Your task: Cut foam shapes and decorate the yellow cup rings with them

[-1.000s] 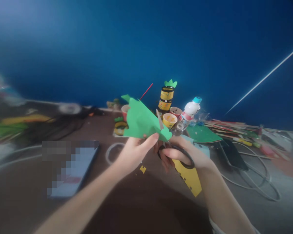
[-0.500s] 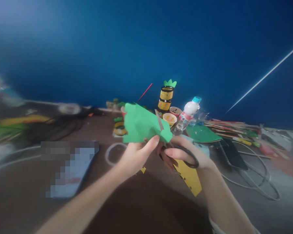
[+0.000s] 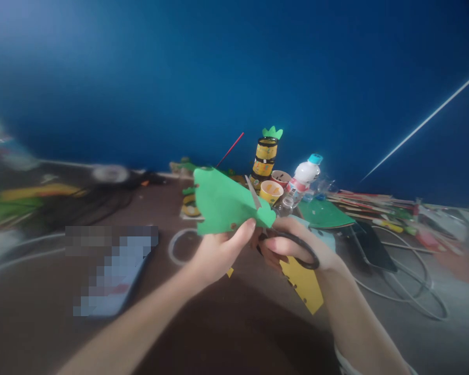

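Note:
A sheet of green paper [image 3: 222, 200] with a wavy edge is pinched in my left hand [image 3: 222, 252], the thumb lying along its lower edge. Black-handled scissors [image 3: 254, 194] are in my right hand [image 3: 297, 242], with fingers through the handle loops. One blade shows in front of the paper near its right end, beside a small scalloped green part. Beneath my right hand lies yellow paper [image 3: 305, 284] with dark spots. Part of my right hand's fingers is hidden behind the handles.
Behind my hands stand a yellow-and-black can tower [image 3: 263, 159], a yellow cup [image 3: 271, 191] and a white bottle [image 3: 307, 173]. A dark phone [image 3: 371, 247] and cables lie right. Sticks [image 3: 367, 203] spread behind it. A pixelated blue object [image 3: 117, 276] is at left.
The green paper has tilted and shifted slightly left and down at its left end. The scissor blade has moved a little left. Both hands keep their hold.

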Tool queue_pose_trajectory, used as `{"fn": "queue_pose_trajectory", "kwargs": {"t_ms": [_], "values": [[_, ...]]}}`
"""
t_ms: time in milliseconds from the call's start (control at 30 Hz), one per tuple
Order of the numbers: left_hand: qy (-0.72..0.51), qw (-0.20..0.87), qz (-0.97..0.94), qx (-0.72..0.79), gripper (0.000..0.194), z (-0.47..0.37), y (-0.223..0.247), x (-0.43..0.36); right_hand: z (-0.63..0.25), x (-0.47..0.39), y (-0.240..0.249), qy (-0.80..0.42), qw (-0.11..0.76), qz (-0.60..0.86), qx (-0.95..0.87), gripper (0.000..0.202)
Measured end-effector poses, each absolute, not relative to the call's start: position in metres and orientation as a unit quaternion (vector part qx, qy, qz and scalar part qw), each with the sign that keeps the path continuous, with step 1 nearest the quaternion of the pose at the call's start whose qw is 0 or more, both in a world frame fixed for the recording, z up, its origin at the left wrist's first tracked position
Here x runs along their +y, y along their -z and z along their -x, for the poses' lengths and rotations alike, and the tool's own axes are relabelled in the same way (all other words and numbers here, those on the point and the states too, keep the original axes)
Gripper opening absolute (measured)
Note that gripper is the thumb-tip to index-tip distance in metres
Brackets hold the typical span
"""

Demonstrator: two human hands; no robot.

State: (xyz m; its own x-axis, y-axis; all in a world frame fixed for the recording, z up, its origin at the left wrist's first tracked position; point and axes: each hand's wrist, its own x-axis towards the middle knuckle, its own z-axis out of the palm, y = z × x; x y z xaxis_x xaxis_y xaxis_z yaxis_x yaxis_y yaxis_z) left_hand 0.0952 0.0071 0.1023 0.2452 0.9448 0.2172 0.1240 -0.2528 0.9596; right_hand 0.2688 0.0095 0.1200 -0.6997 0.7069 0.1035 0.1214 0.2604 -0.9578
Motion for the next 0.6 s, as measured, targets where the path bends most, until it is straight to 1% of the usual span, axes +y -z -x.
{"fn": "queue_pose_trajectory", "kwargs": {"t_ms": [200,600], "values": [[-0.471,0.458,-0.639,0.399,0.027,-0.0944,-0.0981,0.0079,-0.2678,0.0085,-0.1225,-0.536,0.269,0.304,-0.741,0.016],[-0.476,0.465,-0.621,0.414,0.025,-0.0939,-0.0992,0.0089,-0.2699,0.0093,-0.1169,-0.523,0.268,0.315,-0.745,0.011]]}}
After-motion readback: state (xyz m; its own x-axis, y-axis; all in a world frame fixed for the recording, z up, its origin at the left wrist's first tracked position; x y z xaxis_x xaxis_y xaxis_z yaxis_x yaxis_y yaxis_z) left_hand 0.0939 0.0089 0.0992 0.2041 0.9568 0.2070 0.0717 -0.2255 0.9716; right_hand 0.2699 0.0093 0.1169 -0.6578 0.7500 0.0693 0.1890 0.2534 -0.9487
